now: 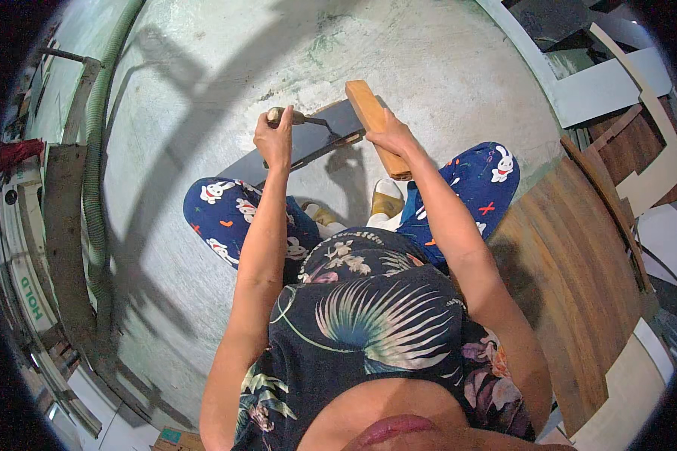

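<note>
Ahead of my knees, my left hand (275, 140) is closed around the rounded handle of a tool (296, 118) with a thin, bent metal neck. The neck reaches down to a long dark grey board (308, 140), which lies slanted over the floor. Whether the tool is fixed to the board, I cannot tell. My right hand (396, 135) grips a yellowish wooden block (367, 107) by its side. The block is tilted across the board's right end, hiding that end. Part of the board's left side is behind my left hand and wrist.
I sit low on a pale concrete floor (195, 83), feet in sandals (384, 201) close behind the board. A ribbed green hose (96, 173) runs along the left beside a dark beam (66, 218). Wood-grain panels (572, 278) and stacked offcuts (647, 135) lie at the right.
</note>
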Demonstrator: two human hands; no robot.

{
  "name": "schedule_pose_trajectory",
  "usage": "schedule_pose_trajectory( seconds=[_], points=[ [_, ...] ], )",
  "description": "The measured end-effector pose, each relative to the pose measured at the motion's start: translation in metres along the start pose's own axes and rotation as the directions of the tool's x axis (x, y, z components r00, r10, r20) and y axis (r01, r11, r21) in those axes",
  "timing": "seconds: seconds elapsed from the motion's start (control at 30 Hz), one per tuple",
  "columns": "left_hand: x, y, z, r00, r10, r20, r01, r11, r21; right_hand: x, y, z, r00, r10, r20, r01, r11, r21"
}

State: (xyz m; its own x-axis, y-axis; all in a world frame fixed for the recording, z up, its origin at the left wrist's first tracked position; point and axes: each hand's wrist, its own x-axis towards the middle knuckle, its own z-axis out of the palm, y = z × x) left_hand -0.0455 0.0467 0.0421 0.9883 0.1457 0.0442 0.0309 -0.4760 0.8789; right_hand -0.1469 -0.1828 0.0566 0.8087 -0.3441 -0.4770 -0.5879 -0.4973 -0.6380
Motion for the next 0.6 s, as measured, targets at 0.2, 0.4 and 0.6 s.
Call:
schedule_pose_trajectory(
  seconds=[0.2,0.4,0.6],
  points=[
    [-0.002,0.004,-0.001,0.999,-0.046,-0.013,0.047,0.995,0.082,0.003,0.006,0.003,0.999,-0.015,-0.045,0.012,0.998,-0.065],
    [0.001,-0.024,0.010,0.998,0.058,-0.021,-0.056,0.997,0.061,-0.009,-0.014,-0.008,0.997,0.027,0.066,-0.019,0.993,-0.113],
    [0.001,-0.037,0.025,0.993,0.012,0.119,0.029,0.939,-0.342,-0.005,-0.005,-0.005,0.999,0.032,0.038,-0.026,0.990,-0.138]
  ],
)
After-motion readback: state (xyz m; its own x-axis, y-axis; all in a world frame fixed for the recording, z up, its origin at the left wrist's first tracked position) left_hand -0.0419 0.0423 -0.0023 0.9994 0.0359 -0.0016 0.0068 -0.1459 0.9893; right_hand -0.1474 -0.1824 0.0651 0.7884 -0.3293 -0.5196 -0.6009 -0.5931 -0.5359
